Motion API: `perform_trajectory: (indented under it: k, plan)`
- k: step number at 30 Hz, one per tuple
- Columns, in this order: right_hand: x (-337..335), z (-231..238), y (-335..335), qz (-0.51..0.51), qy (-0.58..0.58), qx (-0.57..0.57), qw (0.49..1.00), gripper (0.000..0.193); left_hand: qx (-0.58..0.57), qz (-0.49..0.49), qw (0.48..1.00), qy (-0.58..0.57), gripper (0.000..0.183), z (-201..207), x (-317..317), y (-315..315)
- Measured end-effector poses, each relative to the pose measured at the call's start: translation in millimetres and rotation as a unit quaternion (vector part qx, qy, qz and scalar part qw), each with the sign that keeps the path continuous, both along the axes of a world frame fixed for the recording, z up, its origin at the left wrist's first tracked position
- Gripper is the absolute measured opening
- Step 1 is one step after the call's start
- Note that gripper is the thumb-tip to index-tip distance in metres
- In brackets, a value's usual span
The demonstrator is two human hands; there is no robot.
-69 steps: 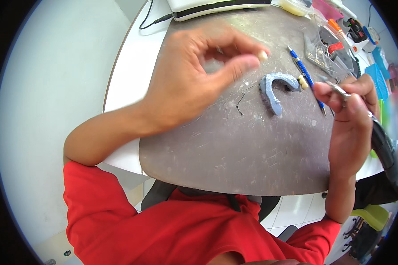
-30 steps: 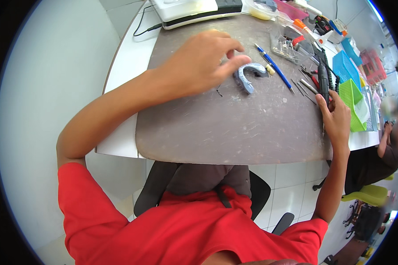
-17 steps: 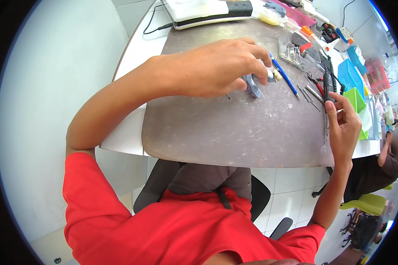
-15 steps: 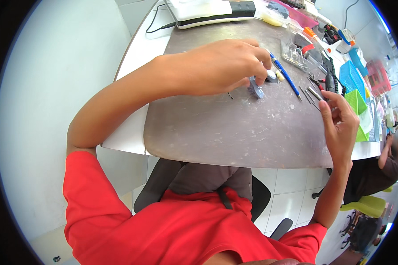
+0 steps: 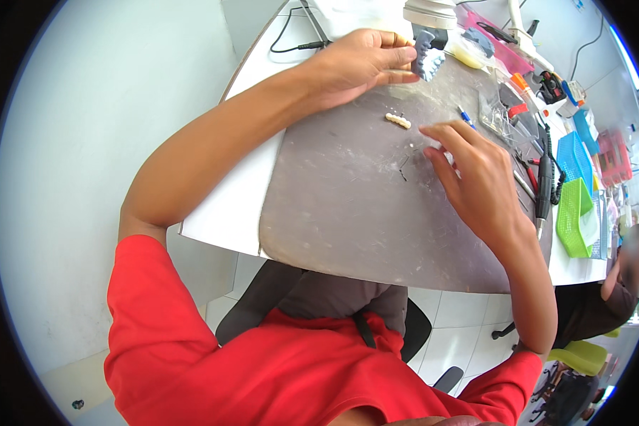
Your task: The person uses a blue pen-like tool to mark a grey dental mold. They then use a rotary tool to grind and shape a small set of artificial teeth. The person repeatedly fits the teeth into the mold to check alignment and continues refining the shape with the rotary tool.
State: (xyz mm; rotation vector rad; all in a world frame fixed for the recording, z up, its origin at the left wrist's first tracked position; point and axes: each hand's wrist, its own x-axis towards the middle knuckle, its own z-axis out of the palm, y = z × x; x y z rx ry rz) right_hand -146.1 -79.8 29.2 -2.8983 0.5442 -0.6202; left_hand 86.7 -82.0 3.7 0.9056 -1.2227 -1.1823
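A grey-and-white dental model (image 5: 427,58) with a toothed edge is up at the far side of the table, between the thumb and fingers of my left hand (image 5: 368,62). Over the middle of the table is my right hand (image 5: 476,167), its thumb and index finger apart with nothing visible between them. A cream row of artificial teeth (image 5: 398,121) lies on the brown mat just beyond its fingertips. Small dark slender bits (image 5: 403,172) rest nearer to me. A blue pen (image 5: 466,116) is partly hidden behind my right hand.
A clear plastic box (image 5: 497,106) of small metal parts stands right of the pen. A black handpiece (image 5: 544,177) with a coiled cord, red-handled pliers (image 5: 528,170), and green (image 5: 574,220) and blue (image 5: 575,157) baskets line the right side. A person in dark clothing sits at far right.
My left hand has lifted the dental model away from the mat, toward the far side. My right hand has left the tools at the right and come to the middle. The view has shifted slightly.
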Motion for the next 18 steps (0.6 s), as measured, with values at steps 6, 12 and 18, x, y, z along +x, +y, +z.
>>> perform_trajectory:
  k: [6, 12, 18]
  plan:
    - [29, -18, -25, 0.056, -0.008, -0.088, 0.994, 0.017, 0.065, -0.026, 0.993, 0.093, 0.027, -12, -11, 2]
    - [4, -1, -21, -0.013, -0.022, -0.055, 0.998, 0.013, 0.075, -0.012, 0.988, 0.134, 0.028, -12, -17, 7]
    - [-21, 3, -34, 0.06, 0.042, -0.058, 0.996, 0.012, 0.094, 0.005, 0.991, 0.095, 0.034, 0, -23, 17]
